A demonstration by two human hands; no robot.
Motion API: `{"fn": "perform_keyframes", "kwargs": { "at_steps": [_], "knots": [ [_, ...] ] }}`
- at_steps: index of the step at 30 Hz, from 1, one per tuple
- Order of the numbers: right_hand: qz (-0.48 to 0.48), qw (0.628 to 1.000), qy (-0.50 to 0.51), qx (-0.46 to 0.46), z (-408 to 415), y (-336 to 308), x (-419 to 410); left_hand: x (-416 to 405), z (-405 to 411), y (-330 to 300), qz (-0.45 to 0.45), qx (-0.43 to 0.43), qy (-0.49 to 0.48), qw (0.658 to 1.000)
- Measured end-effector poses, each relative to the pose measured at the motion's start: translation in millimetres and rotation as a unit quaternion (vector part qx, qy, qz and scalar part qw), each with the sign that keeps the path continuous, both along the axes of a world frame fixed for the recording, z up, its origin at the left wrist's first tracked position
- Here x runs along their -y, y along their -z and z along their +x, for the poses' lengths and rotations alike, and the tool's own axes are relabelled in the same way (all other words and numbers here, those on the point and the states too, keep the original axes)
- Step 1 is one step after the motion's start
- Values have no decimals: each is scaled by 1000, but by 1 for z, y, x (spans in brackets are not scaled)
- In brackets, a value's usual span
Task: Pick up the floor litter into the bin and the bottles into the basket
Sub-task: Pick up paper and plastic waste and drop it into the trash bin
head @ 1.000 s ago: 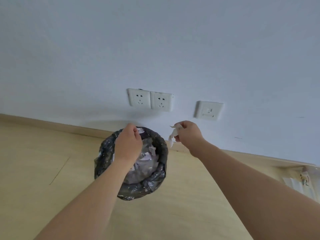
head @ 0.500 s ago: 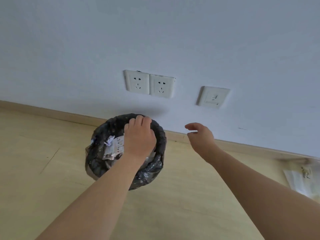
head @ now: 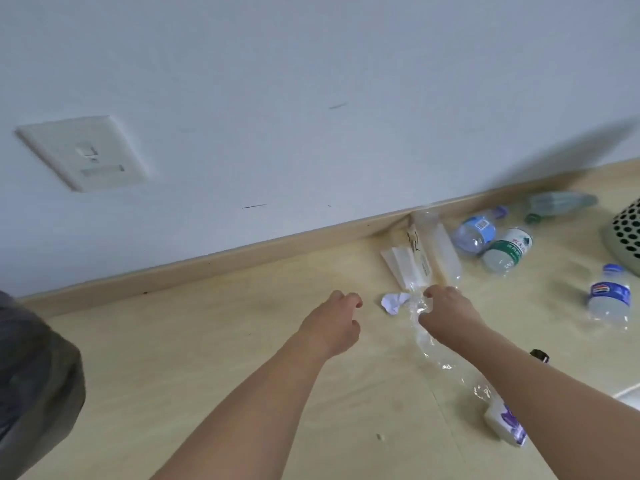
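Your left hand hangs over the floor with its fingers loosely curled; it holds nothing and touches nothing. Just beyond its fingertips lies a crumpled paper, apart from them.

Your right hand reaches over a long clear wrapper that runs under your wrist and forearm. The fingers are bent down onto its crinkled upper end; they seem to pinch it, though the blur keeps the grip from being sure. The wrapper's lower end, white with purple print, lies beside your right forearm.

Past your right hand two flat clear packets lie against the baseboard. Right of them, near the wall, lie bottles: a blue-labelled one, a green-labelled one, and a greenish one further back. Another blue-labelled bottle lies well apart at the right edge, below the perforated basket, which is cut off by the frame.

The bin, lined in black, shows at the left edge, well apart from both hands. A small black object sits by your right forearm.
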State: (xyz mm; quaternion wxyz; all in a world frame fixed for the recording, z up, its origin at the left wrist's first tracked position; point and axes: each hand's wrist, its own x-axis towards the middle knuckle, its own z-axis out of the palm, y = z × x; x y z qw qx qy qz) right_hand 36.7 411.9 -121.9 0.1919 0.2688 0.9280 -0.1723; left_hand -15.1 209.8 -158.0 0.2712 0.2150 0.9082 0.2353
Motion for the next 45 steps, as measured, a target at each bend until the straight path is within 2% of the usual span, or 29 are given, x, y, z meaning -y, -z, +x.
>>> {"fn": "perform_keyframes", "kwargs": {
  "at_steps": [3, 9, 13, 18, 28, 32, 36, 40, 45],
  "knots": [
    [52, 998, -23, 32, 3, 29, -17, -52, -4, 26, -9, -32, 49, 998],
    [54, 995, -56, 64, 8, 62, -22, -98, -16, 65, -48, -130, 81, 987],
    [21, 994, -74, 82, 12, 69, -16, -77, -10, 75, -29, -152, 70, 985],
    [46, 988, -141, 34, 5, 75, 8, -28, -10, 74, -79, -139, 41, 986],
    [-25, 991, -131, -28, -40, 41, 72, 78, -19, 45, -213, -115, -3, 970],
    [-60, 985, -149, -59, -61, -1, 119, 116, -20, 6, -159, -150, -56, 974],
    [-105, 971, -176, -124, -70, -40, 183, 162, -26, -53, -39, -203, -134, 969],
    [-185, 940, -211, -194, -84, -91, 274, 258, -17, -122, 2, -308, -211, 928],
    [-254, 883, -291, -267, -84, -159, 385, 404, 21, -154, -33, -369, -398, 839]
  ]
}}
